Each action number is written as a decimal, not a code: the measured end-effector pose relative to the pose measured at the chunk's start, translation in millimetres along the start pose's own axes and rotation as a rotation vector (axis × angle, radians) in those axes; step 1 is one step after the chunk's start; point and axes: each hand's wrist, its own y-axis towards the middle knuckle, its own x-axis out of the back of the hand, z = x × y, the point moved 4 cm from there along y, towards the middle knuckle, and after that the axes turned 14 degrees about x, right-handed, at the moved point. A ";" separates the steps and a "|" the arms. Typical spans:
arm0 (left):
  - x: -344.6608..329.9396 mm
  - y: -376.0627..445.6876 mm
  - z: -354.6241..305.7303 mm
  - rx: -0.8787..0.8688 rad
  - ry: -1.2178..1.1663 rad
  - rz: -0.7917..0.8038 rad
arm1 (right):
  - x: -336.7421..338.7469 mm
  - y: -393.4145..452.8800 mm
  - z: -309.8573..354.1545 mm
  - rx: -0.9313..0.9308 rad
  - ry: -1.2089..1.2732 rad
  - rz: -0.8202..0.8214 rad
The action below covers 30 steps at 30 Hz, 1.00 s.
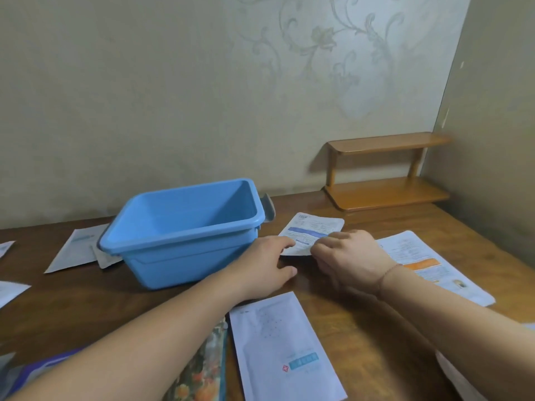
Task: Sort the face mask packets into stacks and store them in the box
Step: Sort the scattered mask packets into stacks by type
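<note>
A dark brown wooden table (362, 328) meets pale floral wallpaper (333, 53), with a small two-tier wooden shelf (385, 172) at centre right. A glossy light-blue plastic box (185, 230) sits centre-left, empty. Just right of it, the right hand (347, 256) pinches a flat white packet with blue print (311, 231) with curled fingers; the left hand (266, 267) rests relaxed at its edge. More flat packets, including a white packet with a blue label (283, 348), lie along the lower and left edges of the frame.

Empty blue box (185, 227); mask packets (311, 233) scattered flat around.
</note>
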 end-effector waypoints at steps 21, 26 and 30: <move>56.8 -143.7 54.5 0.279 -1.168 0.236 | 97.1 33.2 78.9 -0.886 1.511 -0.284; 85.3 -175.0 115.7 0.436 -0.754 0.058 | 74.6 63.4 141.5 -0.863 1.535 -0.122; 85.6 -182.3 135.7 0.418 -0.365 0.017 | 61.2 74.4 165.5 -0.832 1.392 -0.091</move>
